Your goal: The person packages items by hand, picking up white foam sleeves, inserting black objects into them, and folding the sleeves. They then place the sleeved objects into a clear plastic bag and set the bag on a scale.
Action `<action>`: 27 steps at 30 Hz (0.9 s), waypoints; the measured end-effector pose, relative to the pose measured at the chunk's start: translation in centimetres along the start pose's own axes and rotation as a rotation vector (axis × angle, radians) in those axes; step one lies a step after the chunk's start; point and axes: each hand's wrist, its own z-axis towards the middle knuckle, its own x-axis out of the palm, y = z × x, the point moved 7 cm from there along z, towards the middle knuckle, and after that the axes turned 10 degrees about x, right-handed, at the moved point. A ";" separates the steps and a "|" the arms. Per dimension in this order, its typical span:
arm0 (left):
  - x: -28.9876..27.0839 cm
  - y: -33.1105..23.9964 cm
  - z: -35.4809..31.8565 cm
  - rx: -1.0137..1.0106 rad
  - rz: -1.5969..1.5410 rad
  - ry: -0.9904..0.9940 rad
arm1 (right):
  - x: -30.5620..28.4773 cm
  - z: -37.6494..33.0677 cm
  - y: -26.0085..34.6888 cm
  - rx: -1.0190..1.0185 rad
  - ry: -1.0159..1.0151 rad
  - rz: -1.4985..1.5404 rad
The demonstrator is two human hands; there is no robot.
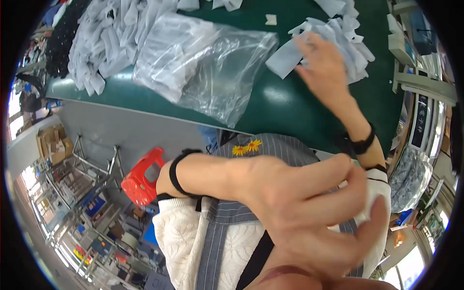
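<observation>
reaching right hand (323,62) into white fabric pieces (340,36)

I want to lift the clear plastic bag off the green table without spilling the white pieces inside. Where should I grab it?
Probably at the bag's loose, empty end, the near corner by the table edge, coming from the near side. The white pieces bunch toward the far left, so that flat, crumpled film gathers easily. Whether that end is the mouth cannot be told.

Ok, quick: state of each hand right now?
Left hand: open, fingers spread, pressed against a white cloth piece.
Right hand: on the white fabric strips; grip cannot be told.
</observation>
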 end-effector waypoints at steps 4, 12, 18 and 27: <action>-0.4 -1.2 0.4 0.067 0.034 0.032 | 4.6 1.3 0.6 -0.094 0.017 -0.136; -1.3 -1.2 0.2 0.031 0.123 0.006 | 0.9 4.4 -1.7 -0.126 -0.103 -0.098; -1.8 -2.0 0.4 0.078 0.097 -0.017 | -6.3 4.0 -5.5 0.214 -0.323 0.356; -4.0 0.3 2.2 -0.226 -0.165 -0.161 | 2.3 -14.0 -7.3 0.902 0.147 1.215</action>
